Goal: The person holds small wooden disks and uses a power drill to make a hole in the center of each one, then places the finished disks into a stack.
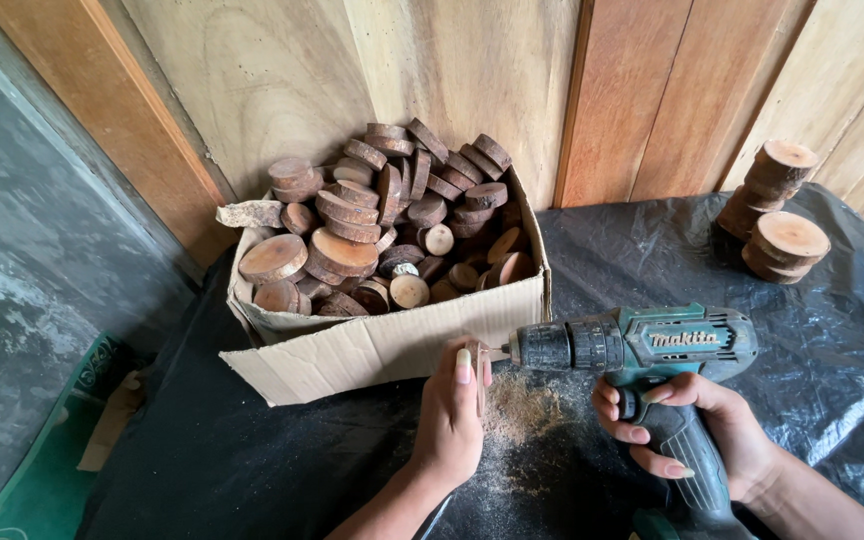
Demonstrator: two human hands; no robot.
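The left hand (449, 415) is pinching a small wood disc (479, 372), holding it up on its edge on the table (252, 460). The right hand (697, 430) is wrapped tight around the grip of a teal drill (642, 345), with one finger by the trigger. The two hands are apart, and the drill's tip is touching the flat face of the disc.

The disc looks light, hard and stiff, so it will likely not bend. It is thin and small, so it could slip or spin if the fingers are not squeezing its rim well. The rim, away from the tip, looks like the best place to hold it. The drill looks heavy, and its fat grip is the place to hold.

Sawdust (522, 410) is lying on the black sheet under the disc. Just behind it a box (382, 345) is standing, piled with more wood discs. Two stacks of bigger discs (774, 210) are sitting well apart, at the far right.

The left hand is hiding most of the disc, so I cannot tell if a hole is in it. The drill bit is too small to see well. The bottom of the drill is cut off.
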